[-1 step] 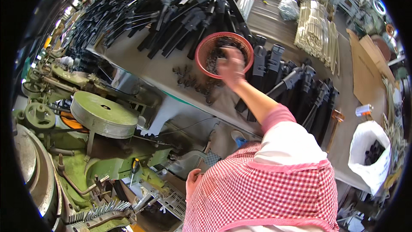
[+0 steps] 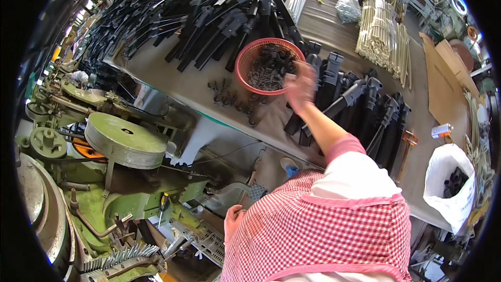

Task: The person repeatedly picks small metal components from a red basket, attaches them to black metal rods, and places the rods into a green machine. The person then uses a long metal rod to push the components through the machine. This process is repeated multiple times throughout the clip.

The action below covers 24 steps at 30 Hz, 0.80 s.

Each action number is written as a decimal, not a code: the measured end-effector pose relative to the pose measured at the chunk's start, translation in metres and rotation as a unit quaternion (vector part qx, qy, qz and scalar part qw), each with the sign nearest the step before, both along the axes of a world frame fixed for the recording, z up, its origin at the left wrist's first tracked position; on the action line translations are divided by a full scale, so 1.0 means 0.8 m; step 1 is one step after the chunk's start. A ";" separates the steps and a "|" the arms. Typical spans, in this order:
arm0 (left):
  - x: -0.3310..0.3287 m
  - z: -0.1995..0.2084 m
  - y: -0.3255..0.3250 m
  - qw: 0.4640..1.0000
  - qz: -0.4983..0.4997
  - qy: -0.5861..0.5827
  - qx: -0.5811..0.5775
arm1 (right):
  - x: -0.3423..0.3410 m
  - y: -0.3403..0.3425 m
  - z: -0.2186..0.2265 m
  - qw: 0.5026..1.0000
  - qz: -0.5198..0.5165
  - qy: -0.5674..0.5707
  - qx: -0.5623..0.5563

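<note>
A red plastic basket (image 2: 241, 73) stands on the workbench, holding a heap of small black parts (image 2: 269, 68). My right hand (image 2: 300, 86) is at the basket's right rim, its fingers smeared by motion, so whether they hold anything does not show. More small dark parts (image 2: 223, 94) lie loose on the bench left of and in front of the basket. Low beside my checked apron, my left hand (image 2: 233, 222) has its fingers curled. The apron covers part of that hand, and what it holds, if anything, cannot be made out.
Long black bars with grey end fittings (image 2: 334, 70) lie right of the basket, and a large pile (image 2: 224, 26) lies behind it. Bundled pale rods (image 2: 381, 31), a hammer (image 2: 408, 146) and a white sack (image 2: 443, 209) are farther right. A green machine (image 2: 125, 141) stands left.
My right hand has moved from over the middle of the basket to its right rim, uncovering the black parts. My left hand stays low by the apron.
</note>
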<state>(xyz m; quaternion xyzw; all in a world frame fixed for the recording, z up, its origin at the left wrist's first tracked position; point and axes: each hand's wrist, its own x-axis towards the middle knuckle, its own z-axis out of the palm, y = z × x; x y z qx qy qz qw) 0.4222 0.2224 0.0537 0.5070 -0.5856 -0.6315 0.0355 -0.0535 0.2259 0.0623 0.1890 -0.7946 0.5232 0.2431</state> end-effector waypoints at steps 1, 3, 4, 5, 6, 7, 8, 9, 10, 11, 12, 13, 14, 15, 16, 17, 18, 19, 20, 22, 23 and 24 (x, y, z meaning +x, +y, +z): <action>0.001 0.006 -0.004 1.000 -0.004 -0.003 -0.008 | -0.014 0.069 -0.025 0.983 -0.145 0.046 0.107; -0.006 0.009 -0.007 0.999 0.022 -0.024 -0.001 | -0.037 0.162 -0.070 0.892 -0.299 -0.272 0.202; -0.010 0.010 -0.009 0.982 -0.111 -0.014 -0.154 | -0.043 0.181 -0.091 0.835 -0.372 -0.350 0.206; -0.018 0.010 -0.009 0.993 -0.072 0.019 -0.094 | -0.052 0.203 -0.105 0.840 -0.283 -0.421 0.191; -0.030 0.008 -0.012 0.998 -0.035 0.032 -0.030 | -0.059 0.212 -0.117 0.847 -0.228 -0.459 0.142; -0.040 0.011 -0.013 0.997 -0.056 0.035 -0.032 | -0.065 0.213 -0.124 0.851 -0.214 -0.472 0.083; -0.052 0.016 -0.017 0.997 -0.071 0.038 -0.023 | -0.070 0.212 -0.129 0.847 -0.207 -0.489 0.030; -0.067 0.021 -0.020 0.994 -0.086 0.063 -0.026 | -0.070 0.209 -0.130 0.847 -0.202 -0.492 -0.020; -0.079 0.029 -0.024 0.994 -0.088 0.068 0.000 | -0.064 0.202 -0.128 0.850 -0.254 -0.461 -0.020; -0.093 0.039 -0.028 0.981 -0.131 0.105 -0.101 | -0.052 0.198 -0.123 0.868 -0.157 -0.445 -0.156; -0.110 0.047 -0.030 0.963 -0.164 0.124 -0.176 | -0.035 0.194 -0.114 0.852 -0.069 -0.422 -0.301; -0.128 0.053 -0.034 0.957 -0.189 0.137 -0.172 | -0.008 0.186 -0.106 0.892 0.017 -0.347 -0.290; -0.148 0.056 -0.037 0.952 -0.214 0.152 -0.158 | 0.027 0.172 -0.097 0.910 0.058 -0.292 -0.289; -0.170 0.056 -0.037 0.939 -0.223 0.155 -0.212 | 0.065 0.157 -0.086 0.901 0.146 -0.296 -0.281; -0.191 0.053 -0.035 0.915 -0.231 0.184 -0.274 | 0.107 0.140 -0.076 0.890 0.219 -0.297 -0.267; -0.215 0.047 -0.037 0.914 -0.202 0.171 -0.306 | 0.145 0.124 -0.065 0.848 0.250 -0.408 -0.229; -0.236 0.038 -0.040 0.903 -0.170 0.185 -0.348 | 0.182 0.107 -0.058 0.868 0.306 -0.360 -0.156; -0.259 0.029 -0.046 0.940 -0.095 0.241 -0.224 | 0.213 0.084 -0.052 0.841 0.355 -0.373 -0.167; -0.275 0.020 -0.054 0.956 -0.012 0.280 -0.086 | 0.224 0.065 -0.048 0.852 0.408 -0.309 -0.110; -0.267 0.016 -0.091 0.953 0.115 0.280 0.020 | 0.211 0.044 -0.049 0.759 0.574 -0.298 -0.076; -0.252 0.019 -0.111 0.937 0.174 0.299 0.053 | 0.196 0.031 -0.053 0.749 0.555 -0.361 -0.033; -0.233 0.025 -0.131 0.920 0.239 0.297 0.088 | 0.176 0.020 -0.060 0.730 0.559 -0.393 -0.017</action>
